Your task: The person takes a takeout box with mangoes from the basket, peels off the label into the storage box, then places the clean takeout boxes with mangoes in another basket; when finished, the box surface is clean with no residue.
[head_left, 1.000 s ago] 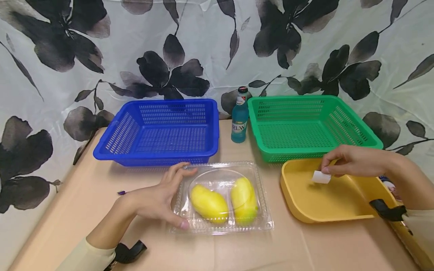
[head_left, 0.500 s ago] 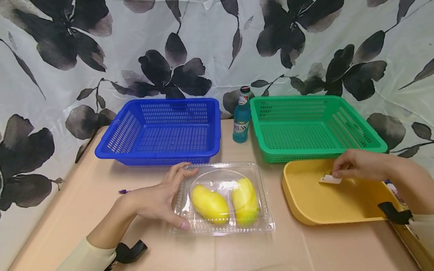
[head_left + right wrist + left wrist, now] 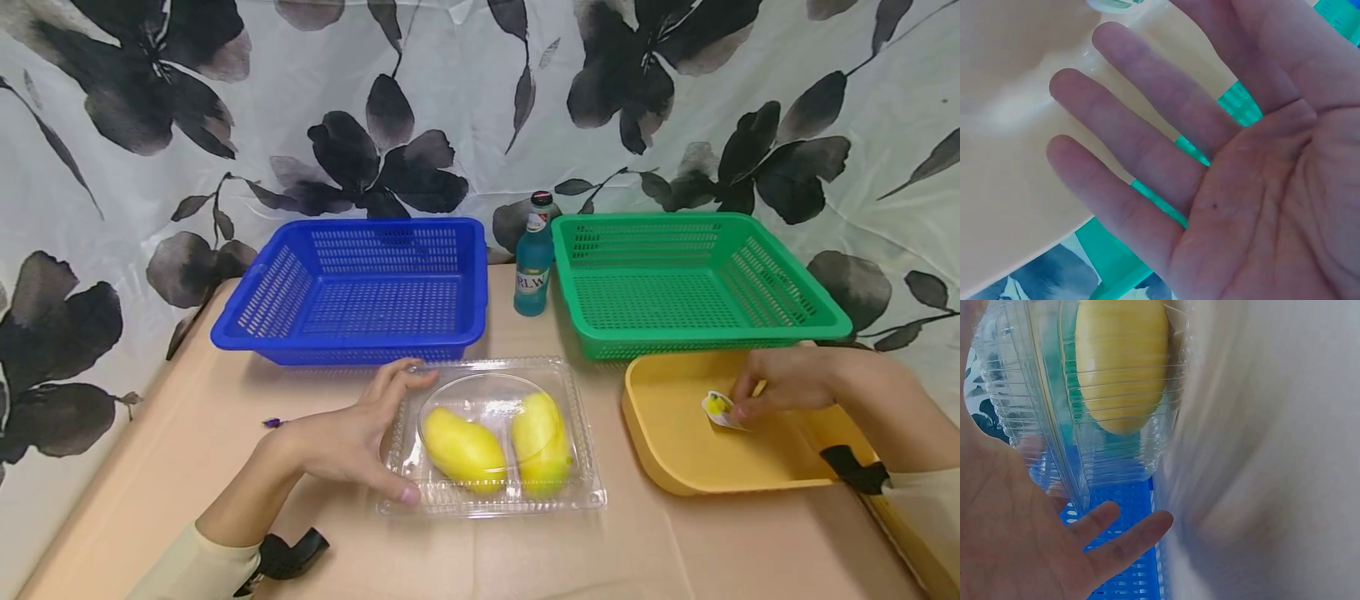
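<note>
A clear plastic clamshell box point(image 3: 491, 383) lies on the table with two yellow mangoes point(image 3: 465, 450) inside. My left hand point(image 3: 352, 442) holds the box by its left side, thumb at the front corner and fingers at the back. In the left wrist view, one mango point(image 3: 1122, 369) shows through the ribbed plastic, and two outer fingers extend free of it. Over the yellow tray point(image 3: 675, 462), my right hand point(image 3: 787, 379) pinches a small white sticker point(image 3: 717, 405) with a yellow picture. The right wrist view shows the other fingers extended; the pinching fingertips fall outside it.
Behind the box stands a blue basket point(image 3: 352, 343); a green basket point(image 3: 705, 335) is behind the tray. Between the baskets a blue bottle point(image 3: 531, 267) stands upright. A tiny purple item point(image 3: 273, 423) lies left of the left hand. Floral cloth point(image 3: 480, 100) hangs behind.
My right hand has shifted slightly toward the front within the tray and turned the sticker, so its yellow picture now shows. My left hand and the clamshell box have stayed in place.
</note>
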Action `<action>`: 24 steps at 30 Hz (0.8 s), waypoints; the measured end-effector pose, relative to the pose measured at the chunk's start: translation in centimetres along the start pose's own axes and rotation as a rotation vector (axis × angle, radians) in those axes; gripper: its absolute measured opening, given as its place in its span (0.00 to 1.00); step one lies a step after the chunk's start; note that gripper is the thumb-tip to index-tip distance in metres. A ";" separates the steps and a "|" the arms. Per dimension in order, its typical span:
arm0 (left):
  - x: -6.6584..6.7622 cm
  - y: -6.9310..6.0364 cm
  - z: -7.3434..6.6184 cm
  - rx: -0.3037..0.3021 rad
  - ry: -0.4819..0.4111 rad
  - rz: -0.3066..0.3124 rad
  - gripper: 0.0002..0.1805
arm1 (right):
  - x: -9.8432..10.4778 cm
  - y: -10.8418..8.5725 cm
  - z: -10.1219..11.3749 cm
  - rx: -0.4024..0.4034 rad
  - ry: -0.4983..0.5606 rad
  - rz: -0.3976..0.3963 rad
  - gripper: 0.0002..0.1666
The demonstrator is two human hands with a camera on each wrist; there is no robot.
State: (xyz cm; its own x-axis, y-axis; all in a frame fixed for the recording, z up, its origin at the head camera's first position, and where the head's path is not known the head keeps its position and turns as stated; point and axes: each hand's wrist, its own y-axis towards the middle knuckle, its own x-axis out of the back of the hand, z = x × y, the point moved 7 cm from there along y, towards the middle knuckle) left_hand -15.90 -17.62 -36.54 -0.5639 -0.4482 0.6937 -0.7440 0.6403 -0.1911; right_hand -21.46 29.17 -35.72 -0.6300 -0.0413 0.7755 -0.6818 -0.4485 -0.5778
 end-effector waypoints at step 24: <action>0.3 -0.2 -0.4 -0.045 -0.018 0.002 0.70 | 2.6 -1.2 7.0 0.101 0.009 -0.172 0.15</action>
State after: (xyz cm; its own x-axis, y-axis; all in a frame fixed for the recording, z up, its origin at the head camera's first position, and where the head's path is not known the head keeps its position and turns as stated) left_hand -15.74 -17.63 -36.02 -0.5723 -0.4576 0.6805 -0.7259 0.6688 -0.1608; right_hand -19.67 23.31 -31.26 -0.5114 0.0513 0.8578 -0.7389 -0.5358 -0.4085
